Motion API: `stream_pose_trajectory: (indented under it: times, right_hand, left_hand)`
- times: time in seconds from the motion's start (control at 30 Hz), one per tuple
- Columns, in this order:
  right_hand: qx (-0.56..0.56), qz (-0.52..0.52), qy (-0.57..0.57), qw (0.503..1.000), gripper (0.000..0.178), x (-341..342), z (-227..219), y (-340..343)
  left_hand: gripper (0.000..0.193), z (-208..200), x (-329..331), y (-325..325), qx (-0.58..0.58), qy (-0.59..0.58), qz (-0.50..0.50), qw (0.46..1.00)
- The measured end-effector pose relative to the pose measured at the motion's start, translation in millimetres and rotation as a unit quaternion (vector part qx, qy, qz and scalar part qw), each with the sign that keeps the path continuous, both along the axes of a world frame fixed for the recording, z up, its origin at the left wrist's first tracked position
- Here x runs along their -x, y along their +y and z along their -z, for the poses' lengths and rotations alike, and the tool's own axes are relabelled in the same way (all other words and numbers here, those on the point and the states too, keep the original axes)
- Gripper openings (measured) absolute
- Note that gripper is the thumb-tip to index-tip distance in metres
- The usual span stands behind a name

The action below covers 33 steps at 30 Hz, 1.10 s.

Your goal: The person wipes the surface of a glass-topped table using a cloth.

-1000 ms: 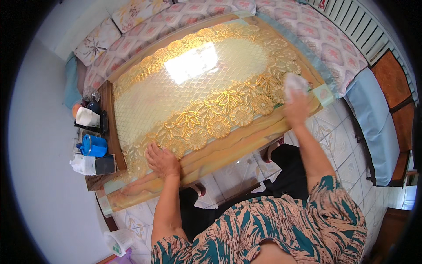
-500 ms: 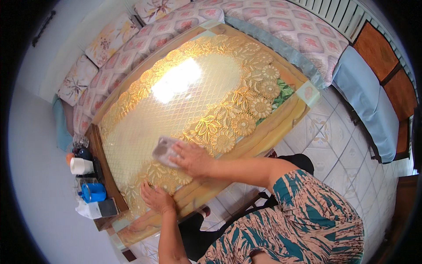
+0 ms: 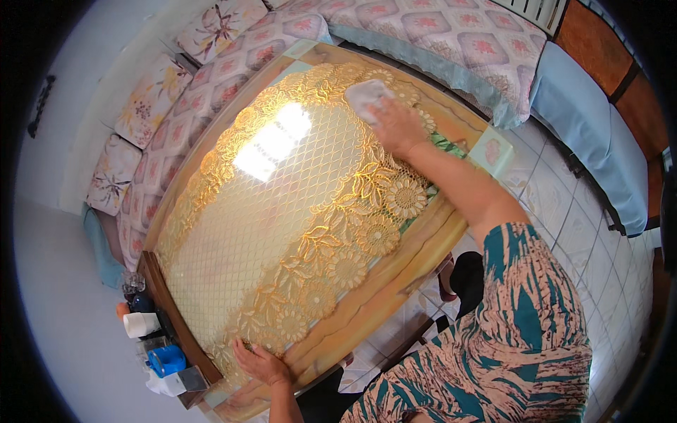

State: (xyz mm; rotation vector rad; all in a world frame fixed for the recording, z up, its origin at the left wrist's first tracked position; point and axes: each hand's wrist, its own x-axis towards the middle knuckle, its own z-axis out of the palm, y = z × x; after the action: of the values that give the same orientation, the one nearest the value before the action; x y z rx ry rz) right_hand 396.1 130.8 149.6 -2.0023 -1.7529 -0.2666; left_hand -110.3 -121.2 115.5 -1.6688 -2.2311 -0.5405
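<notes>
A pale greyish-white cloth [image 3: 365, 97] lies bunched on the tabletop toward its far right corner. My right hand [image 3: 396, 128] presses down on it, with the arm stretched out across the table. Beneath both hands is a table [image 3: 423, 236] with a yellow marbled border and a gold lace-patterned cover [image 3: 261, 211] of flowers and lattice. At the near left corner my left hand [image 3: 261, 364] rests flat on the lace flowers, fingers apart and holding nothing. A bright light reflection shows on the shiny surface.
Along the left edge stand a wooden rack [image 3: 166, 310], a white cup [image 3: 141, 324] and a blue mug [image 3: 167, 360]. Sofas with pink-patterned covers [image 3: 451, 42] border the far sides. A blue-covered seat [image 3: 575, 120] stands right, above the tiled floor [image 3: 557, 204].
My right hand has slid the cloth from the near middle of the table to its far right part. My left hand stays on the near left corner. The view has shifted slightly.
</notes>
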Motion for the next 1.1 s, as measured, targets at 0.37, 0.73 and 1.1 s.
stream_pose_trajectory:
  times: [0.37,0.73,1.1]
  right_hand:
    - [0.009,0.196,-0.023,0.980,0.049,-89.2,15.7,-88.5]
    - [-0.006,-0.242,0.097,0.965,0.042,159.6,34.0,-224.7]
    - [-0.011,-0.147,-0.060,0.987,0.041,11.4,10.7,-179.3]
  left_hand:
    - [0.042,-1.7,-5.4,-1.2,0.011,0.018,-0.022,1.000]
    - [0.043,7.2,-8.9,5.1,0.000,0.027,-0.065,0.997]
    - [0.041,14.3,4.1,9.0,-0.016,0.008,-0.061,0.998]
